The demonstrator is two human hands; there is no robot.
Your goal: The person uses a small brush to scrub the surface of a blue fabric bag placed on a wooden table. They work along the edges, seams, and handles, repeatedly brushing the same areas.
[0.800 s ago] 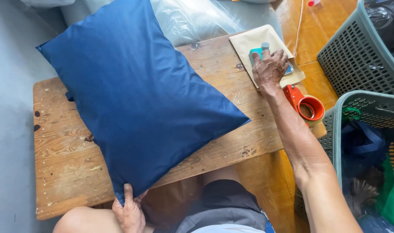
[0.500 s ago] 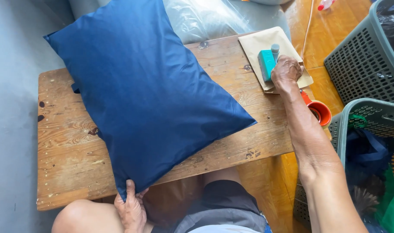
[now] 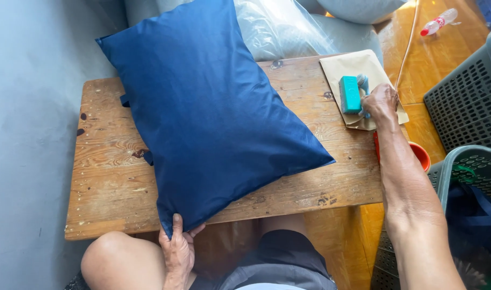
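- The wooden table (image 3: 111,161) is seen from above, worn and knotted, with bare planks showing at its left end and near edge; everything handled rests on it.
- The navy pillow (image 3: 208,118) is laid slantwise across the table's middle, its near corner hanging over the front edge. It is judged soft, light and yielding, with a smooth cover that may slide on the wood; it would best be taken by a corner or a seam, where the cloth bunches firmly.
- That near corner is pinched by the left hand (image 3: 178,252), thumb on top and fingers curled beneath, just above the bare knee.
- A tan envelope (image 3: 353,67) is laid at the table's far right corner, partly overhanging it; it is judged thin and easily creased.
- The teal block (image 3: 350,94) rests on the envelope, well apart from the pillow. It is judged small, light and fairly stiff, best gripped across its long sides.
- The right hand (image 3: 381,101) is curled beside the block, touching its right side; whether it is truly gripped cannot be told.
- An orange cup (image 3: 420,156) sits below the table's edge, near two grey crates (image 3: 466,107).
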